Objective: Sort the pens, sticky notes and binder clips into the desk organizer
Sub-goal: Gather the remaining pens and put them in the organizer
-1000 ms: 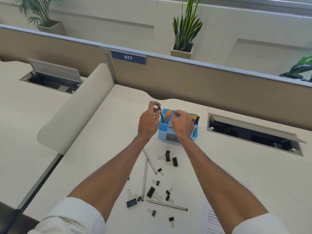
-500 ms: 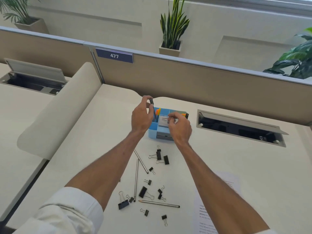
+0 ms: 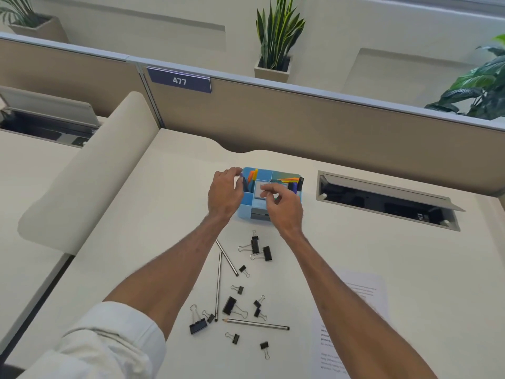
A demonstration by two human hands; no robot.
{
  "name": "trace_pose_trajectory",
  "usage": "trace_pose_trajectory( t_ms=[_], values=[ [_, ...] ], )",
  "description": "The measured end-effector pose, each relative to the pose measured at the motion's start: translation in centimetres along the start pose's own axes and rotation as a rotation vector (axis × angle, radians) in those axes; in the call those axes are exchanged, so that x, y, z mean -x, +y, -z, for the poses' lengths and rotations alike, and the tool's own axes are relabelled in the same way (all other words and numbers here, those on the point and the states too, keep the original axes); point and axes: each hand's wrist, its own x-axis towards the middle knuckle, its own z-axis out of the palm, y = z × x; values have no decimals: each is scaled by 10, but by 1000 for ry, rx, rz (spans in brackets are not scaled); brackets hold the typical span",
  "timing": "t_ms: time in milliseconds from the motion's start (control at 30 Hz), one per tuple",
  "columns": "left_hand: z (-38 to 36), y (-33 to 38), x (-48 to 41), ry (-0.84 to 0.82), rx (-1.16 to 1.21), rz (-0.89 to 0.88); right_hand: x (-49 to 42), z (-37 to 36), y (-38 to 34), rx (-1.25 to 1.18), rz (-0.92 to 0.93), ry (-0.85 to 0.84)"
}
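Note:
The light blue desk organizer (image 3: 246, 199) stands at the back of the desk. My left hand (image 3: 224, 193) pinches the top of a dark pen (image 3: 244, 183) that stands in the organizer's left compartment beside orange pens (image 3: 253, 175). My right hand (image 3: 284, 207) hovers at the near edge of a grey sticky note pad (image 3: 259, 187) that lies in the middle compartment, with its fingers loosely curled and nothing held. Dark markers (image 3: 297, 184) stand in the right compartment. Several black binder clips (image 3: 257, 246) and three silver pencils (image 3: 257, 324) lie on the desk in front.
A printed sheet (image 3: 358, 305) lies at the right front. An open cable hatch (image 3: 382, 201) is sunk into the desk right of the organizer. A brown partition (image 3: 300, 119) closes the back, and a padded divider (image 3: 90, 170) bounds the left side.
The left hand has lowered the dark pen further into the left compartment. The right hand has drawn slightly back from the sticky note pad, which now lies in the organizer.

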Motion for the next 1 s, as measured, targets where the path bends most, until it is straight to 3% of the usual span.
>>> trace_pose_trajectory(
  t_ms=[167,300,500,633,1000],
  values=[
    [12,-7,13,70,22,5,21,-10,1,13,46,-111],
    [19,-26,47,98,30,125,43,-27,-2,76,-14,-315],
    [22,-62,116,22,-10,333,68,-54,-6,216,-84,-497],
    [24,-82,152,-108,-56,407,79,-67,-9,372,55,-647],
    [23,-87,166,-448,-316,212,91,-99,-17,567,7,-621]
  ],
)
